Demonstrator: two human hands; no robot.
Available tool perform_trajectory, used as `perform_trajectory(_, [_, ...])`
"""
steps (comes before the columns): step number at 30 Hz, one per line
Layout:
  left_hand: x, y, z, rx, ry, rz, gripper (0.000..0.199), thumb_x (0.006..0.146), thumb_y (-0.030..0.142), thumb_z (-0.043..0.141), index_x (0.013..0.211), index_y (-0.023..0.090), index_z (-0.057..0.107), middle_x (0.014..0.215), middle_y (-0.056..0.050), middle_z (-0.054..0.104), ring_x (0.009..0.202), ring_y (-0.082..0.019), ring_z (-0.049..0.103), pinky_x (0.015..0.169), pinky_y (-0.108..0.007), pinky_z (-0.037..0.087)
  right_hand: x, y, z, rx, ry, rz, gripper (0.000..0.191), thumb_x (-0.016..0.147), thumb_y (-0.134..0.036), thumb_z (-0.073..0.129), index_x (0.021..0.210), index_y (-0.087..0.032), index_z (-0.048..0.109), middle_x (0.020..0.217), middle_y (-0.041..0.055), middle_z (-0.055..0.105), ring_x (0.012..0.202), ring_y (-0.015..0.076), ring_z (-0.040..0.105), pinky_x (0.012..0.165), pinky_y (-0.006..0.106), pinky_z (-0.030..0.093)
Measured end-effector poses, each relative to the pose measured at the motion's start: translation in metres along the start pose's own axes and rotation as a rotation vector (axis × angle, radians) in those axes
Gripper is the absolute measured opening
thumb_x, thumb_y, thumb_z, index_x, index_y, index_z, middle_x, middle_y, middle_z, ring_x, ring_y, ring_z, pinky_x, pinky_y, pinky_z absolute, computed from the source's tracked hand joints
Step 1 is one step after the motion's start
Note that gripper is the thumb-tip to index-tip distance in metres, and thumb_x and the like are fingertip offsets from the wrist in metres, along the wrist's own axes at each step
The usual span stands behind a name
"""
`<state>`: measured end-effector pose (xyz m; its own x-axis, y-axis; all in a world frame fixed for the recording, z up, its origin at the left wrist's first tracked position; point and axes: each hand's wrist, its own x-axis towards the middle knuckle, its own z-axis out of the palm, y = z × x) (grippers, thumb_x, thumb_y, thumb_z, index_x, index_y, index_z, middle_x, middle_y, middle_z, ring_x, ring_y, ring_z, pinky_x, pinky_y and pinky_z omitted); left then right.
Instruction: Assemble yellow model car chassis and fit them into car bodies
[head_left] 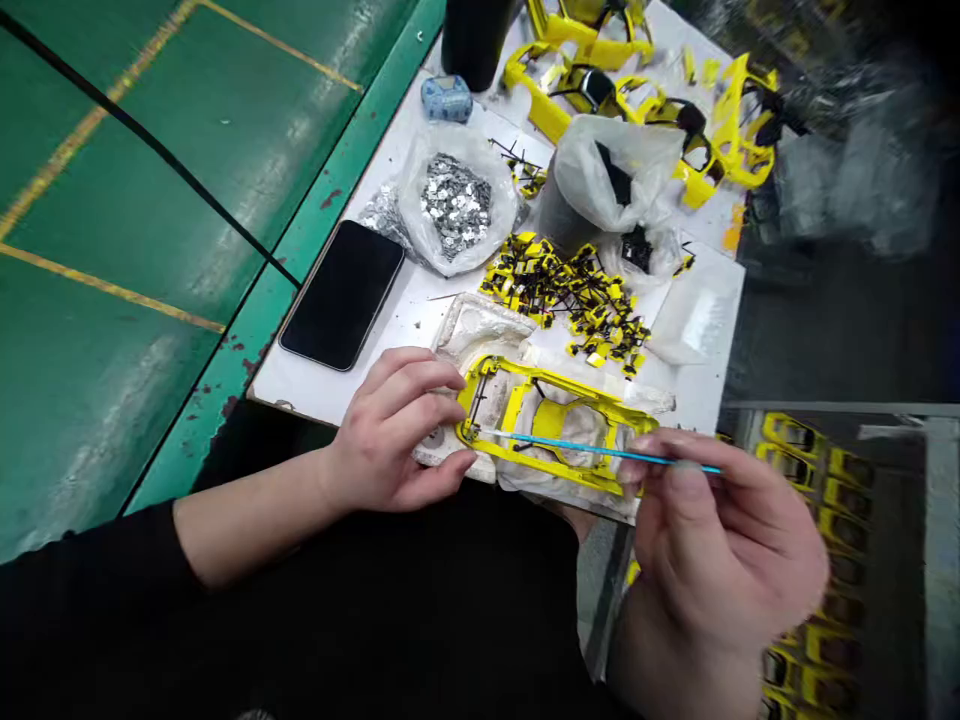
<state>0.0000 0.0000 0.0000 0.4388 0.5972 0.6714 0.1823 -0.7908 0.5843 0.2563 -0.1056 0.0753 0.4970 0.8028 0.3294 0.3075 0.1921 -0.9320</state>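
Observation:
A yellow plastic frame lies on a whitish moulded holder at the table's near edge. My left hand is at the frame's left end, its fingers curled against the rim and the thumb below. In my right hand, a thin blue stick is pinched between thumb and fingers. Its pale tip reaches the lower left corner of the frame, near a small metal part. The right fingertips are beside the frame's right end.
Beyond the frame are a pile of small yellow-and-black parts, a bag of metal pieces and a bag-lined container. A black phone lies left. More yellow housings stand at the back; others sit lower right.

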Motion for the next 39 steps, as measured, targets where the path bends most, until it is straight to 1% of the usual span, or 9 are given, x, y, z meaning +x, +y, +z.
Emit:
perform_trajectory(5, [0.0031, -0.0004, -0.0003, 0.008, -0.009, -0.005, 0.03, 0.088, 0.033, 0.084, 0.109, 0.016, 0.07, 0.118, -0.019, 0.077, 0.113, -0.035, 0.07, 0.103, -0.056, 0.06, -0.0002, -0.0019, -0.0009, -0.011, 0.001, 0.035, 0.014, 0.098, -0.015, 0.085, 0.111, -0.019, 0.088, 0.101, 0.0061, 0.085, 0.08, 0.0177, 0.081, 0.063, 0.027, 0.065])
perform_trajectory(10, [0.003, 0.0002, -0.0017, 0.01, -0.021, -0.012, 0.03, 0.09, 0.034, 0.084, 0.111, 0.017, 0.07, 0.119, -0.019, 0.077, 0.113, -0.035, 0.07, 0.102, -0.055, 0.061, 0.0005, -0.0004, -0.0018, -0.023, -0.012, 0.033, 0.016, 0.098, -0.015, 0.085, 0.113, -0.02, 0.088, 0.101, 0.0059, 0.086, 0.072, 0.0164, 0.078, 0.064, 0.029, 0.065])
perform_trajectory(15, [0.0024, -0.0001, -0.0014, 0.014, -0.021, -0.01, 0.029, 0.09, 0.034, 0.083, 0.111, 0.017, 0.071, 0.119, -0.018, 0.077, 0.113, -0.034, 0.07, 0.103, -0.055, 0.06, 0.0008, -0.0018, -0.0022, -0.044, -0.002, 0.014, 0.018, 0.098, -0.012, 0.084, 0.113, -0.022, 0.089, 0.105, 0.0048, 0.087, 0.08, 0.017, 0.08, 0.067, 0.029, 0.066])
perform_trajectory(20, [0.0019, -0.0003, -0.0012, 0.009, -0.011, -0.012, 0.03, 0.088, 0.033, 0.085, 0.109, 0.016, 0.071, 0.118, -0.019, 0.077, 0.114, -0.036, 0.07, 0.103, -0.055, 0.06, 0.0016, -0.0033, -0.0023, -0.04, -0.019, 0.026, 0.019, 0.099, -0.013, 0.084, 0.114, -0.022, 0.089, 0.103, 0.0052, 0.087, 0.073, 0.0165, 0.078, 0.066, 0.03, 0.066])
perform_trajectory(25, [0.0027, 0.0003, -0.0019, 0.013, -0.015, -0.015, 0.03, 0.089, 0.034, 0.084, 0.11, 0.017, 0.071, 0.119, -0.019, 0.077, 0.113, -0.036, 0.07, 0.102, -0.055, 0.06, 0.0005, -0.0014, -0.0021, -0.028, 0.019, 0.012, 0.016, 0.097, -0.014, 0.085, 0.112, -0.021, 0.089, 0.102, 0.0058, 0.086, 0.077, 0.0173, 0.079, 0.064, 0.03, 0.067])
perform_trajectory(27, [0.0033, 0.0004, -0.0018, 0.013, -0.016, -0.016, 0.03, 0.09, 0.035, 0.083, 0.111, 0.018, 0.071, 0.119, -0.018, 0.077, 0.113, -0.035, 0.071, 0.102, -0.056, 0.061, 0.0, -0.0003, -0.002, -0.03, 0.011, 0.008, 0.018, 0.098, -0.012, 0.084, 0.113, -0.021, 0.089, 0.104, 0.0058, 0.086, 0.077, 0.0167, 0.079, 0.064, 0.029, 0.066])
perform_trajectory(32, [0.0036, 0.0004, -0.0019, 0.011, -0.019, -0.016, 0.03, 0.089, 0.034, 0.084, 0.111, 0.017, 0.071, 0.118, -0.018, 0.078, 0.113, -0.035, 0.071, 0.102, -0.055, 0.061, 0.0009, 0.0001, -0.001, -0.03, -0.02, -0.01, 0.018, 0.098, -0.013, 0.084, 0.113, -0.021, 0.09, 0.1, 0.0053, 0.086, 0.077, 0.0167, 0.078, 0.063, 0.028, 0.064])
perform_trajectory(35, [0.0034, 0.0003, -0.0025, 0.01, -0.025, -0.014, 0.03, 0.089, 0.034, 0.085, 0.11, 0.017, 0.072, 0.118, -0.019, 0.078, 0.113, -0.036, 0.071, 0.102, -0.055, 0.061, 0.0022, -0.0002, -0.0018, -0.042, -0.029, 0.0, 0.021, 0.098, -0.009, 0.082, 0.113, -0.021, 0.09, 0.103, 0.0051, 0.086, 0.08, 0.0168, 0.079, 0.065, 0.028, 0.064])
perform_trajectory(39, [0.0037, -0.0002, -0.0025, 0.01, -0.018, -0.002, 0.031, 0.089, 0.034, 0.084, 0.111, 0.016, 0.071, 0.117, -0.019, 0.077, 0.112, -0.035, 0.071, 0.102, -0.056, 0.061, 0.0032, 0.0022, -0.004, -0.019, -0.006, -0.035, 0.025, 0.097, -0.006, 0.081, 0.116, -0.019, 0.089, 0.103, 0.0062, 0.086, 0.075, 0.0172, 0.077, 0.062, 0.031, 0.063])
